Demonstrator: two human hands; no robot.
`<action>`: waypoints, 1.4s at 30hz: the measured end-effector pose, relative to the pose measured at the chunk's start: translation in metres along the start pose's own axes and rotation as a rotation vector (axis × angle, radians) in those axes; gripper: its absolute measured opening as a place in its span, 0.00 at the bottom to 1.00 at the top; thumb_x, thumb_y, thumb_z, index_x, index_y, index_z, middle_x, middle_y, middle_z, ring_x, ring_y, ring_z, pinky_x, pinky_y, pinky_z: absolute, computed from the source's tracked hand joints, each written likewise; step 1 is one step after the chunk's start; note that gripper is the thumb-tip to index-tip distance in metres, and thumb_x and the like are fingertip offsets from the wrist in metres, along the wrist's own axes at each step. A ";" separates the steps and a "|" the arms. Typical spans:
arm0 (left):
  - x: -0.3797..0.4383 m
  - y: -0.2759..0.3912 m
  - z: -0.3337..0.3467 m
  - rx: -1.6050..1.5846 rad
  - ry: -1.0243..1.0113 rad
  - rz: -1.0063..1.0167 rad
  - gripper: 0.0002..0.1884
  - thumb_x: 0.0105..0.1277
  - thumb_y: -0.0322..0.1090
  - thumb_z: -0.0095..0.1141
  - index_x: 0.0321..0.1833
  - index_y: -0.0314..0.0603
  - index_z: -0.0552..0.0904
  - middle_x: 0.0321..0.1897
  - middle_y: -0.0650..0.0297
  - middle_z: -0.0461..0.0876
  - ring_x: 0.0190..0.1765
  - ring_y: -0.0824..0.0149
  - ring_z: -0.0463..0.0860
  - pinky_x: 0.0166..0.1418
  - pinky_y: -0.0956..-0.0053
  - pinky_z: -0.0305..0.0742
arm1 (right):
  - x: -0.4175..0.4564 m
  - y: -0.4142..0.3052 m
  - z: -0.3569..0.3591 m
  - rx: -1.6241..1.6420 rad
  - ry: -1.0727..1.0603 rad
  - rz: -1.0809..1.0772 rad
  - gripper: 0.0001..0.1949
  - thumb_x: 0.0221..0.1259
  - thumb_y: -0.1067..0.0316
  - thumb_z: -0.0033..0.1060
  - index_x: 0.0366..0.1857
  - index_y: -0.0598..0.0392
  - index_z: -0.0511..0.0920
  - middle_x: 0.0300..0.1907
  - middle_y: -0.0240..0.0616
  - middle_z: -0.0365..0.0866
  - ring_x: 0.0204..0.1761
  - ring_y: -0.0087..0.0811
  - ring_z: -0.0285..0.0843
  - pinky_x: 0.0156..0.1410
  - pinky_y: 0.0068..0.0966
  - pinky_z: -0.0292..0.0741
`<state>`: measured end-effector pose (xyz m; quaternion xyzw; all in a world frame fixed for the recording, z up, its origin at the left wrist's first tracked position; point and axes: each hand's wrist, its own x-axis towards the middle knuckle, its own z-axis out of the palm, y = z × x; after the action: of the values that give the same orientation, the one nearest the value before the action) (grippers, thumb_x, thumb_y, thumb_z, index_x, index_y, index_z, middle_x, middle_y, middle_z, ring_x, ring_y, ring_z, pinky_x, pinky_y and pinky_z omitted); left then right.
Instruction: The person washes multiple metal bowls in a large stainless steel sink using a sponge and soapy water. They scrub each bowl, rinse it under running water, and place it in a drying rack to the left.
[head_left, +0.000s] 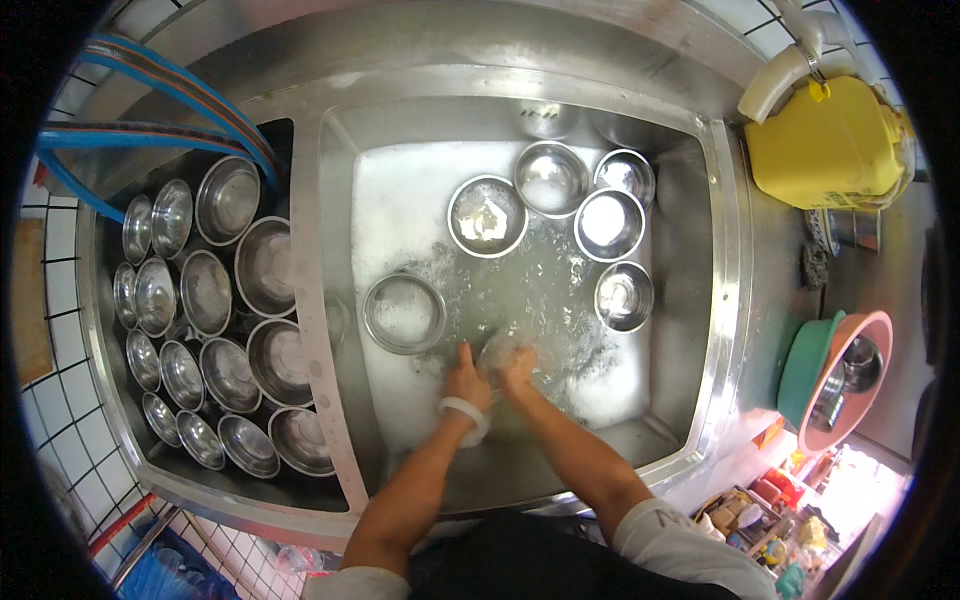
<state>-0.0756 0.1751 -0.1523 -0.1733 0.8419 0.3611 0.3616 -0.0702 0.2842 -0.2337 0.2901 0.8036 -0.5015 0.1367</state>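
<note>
Both my hands are low in the middle of a soapy stainless steel sink basin (679, 405). My left hand (466, 381), with a pale band at its wrist, grips the left side of a wet metal bowl (491, 351). My right hand (517, 367) is against the bowl's right side, blurred by motion and splashing; whether it holds anything is hidden. To the left, a steel bowl (405, 313) sits in the suds. Farther back are a bowl with yellowish glints (487, 216), a foamy bowl (552, 180) and several more steel bowls (609, 223) on the right.
In the left basin, steel bowls (206, 292) stand in slanted rows, below blue hoses (180, 82). At right, a yellow plastic jug (825, 146) sits under a pipe (780, 79). A pink basin (874, 330) with metal bowls leans by a green basin (806, 367).
</note>
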 end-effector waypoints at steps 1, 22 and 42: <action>-0.002 -0.001 -0.008 0.044 -0.004 -0.041 0.27 0.62 0.39 0.42 0.63 0.44 0.53 0.36 0.43 0.78 0.37 0.40 0.77 0.42 0.52 0.70 | -0.002 -0.008 0.015 0.069 -0.016 0.008 0.13 0.50 0.69 0.52 0.41 0.57 0.74 0.35 0.49 0.77 0.34 0.40 0.76 0.37 0.35 0.73; 0.065 -0.120 0.058 0.055 -0.057 -0.112 0.18 0.62 0.44 0.42 0.47 0.41 0.75 0.45 0.50 0.76 0.47 0.48 0.74 0.52 0.60 0.68 | 0.043 -0.024 -0.104 0.023 -0.167 -0.262 0.17 0.51 0.70 0.56 0.46 0.60 0.72 0.40 0.47 0.78 0.40 0.35 0.77 0.45 0.31 0.73; 0.011 -0.009 -0.041 0.109 -0.081 0.305 0.22 0.56 0.43 0.56 0.53 0.44 0.75 0.43 0.51 0.78 0.47 0.51 0.77 0.56 0.62 0.66 | 0.084 -0.129 -0.062 -0.901 -0.383 -0.390 0.34 0.47 0.63 0.56 0.62 0.46 0.54 0.25 0.50 0.78 0.28 0.51 0.77 0.35 0.39 0.74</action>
<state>-0.0981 0.1380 -0.1452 -0.0088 0.8616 0.3723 0.3449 -0.2109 0.3244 -0.1543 -0.0491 0.9391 -0.1665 0.2965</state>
